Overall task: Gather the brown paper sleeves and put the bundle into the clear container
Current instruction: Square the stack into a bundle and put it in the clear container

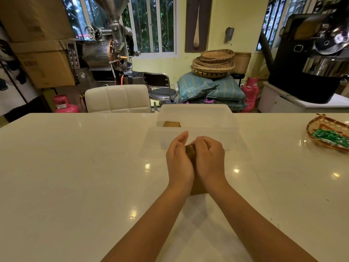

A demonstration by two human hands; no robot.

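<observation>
Squaring the brown sleeve bundle (190, 150) between left hand (179, 163) and right hand (208, 161), both clasping it on the worktop (75, 167). Next, likely: lift into clear container (196, 127) just beyond.

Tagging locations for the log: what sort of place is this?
Probably a small coffee roastery's workroom: a steel drum roaster with a funnel hopper, a black roasting machine, stacked blue-green woven sacks, and pink gas cylinders.
</observation>
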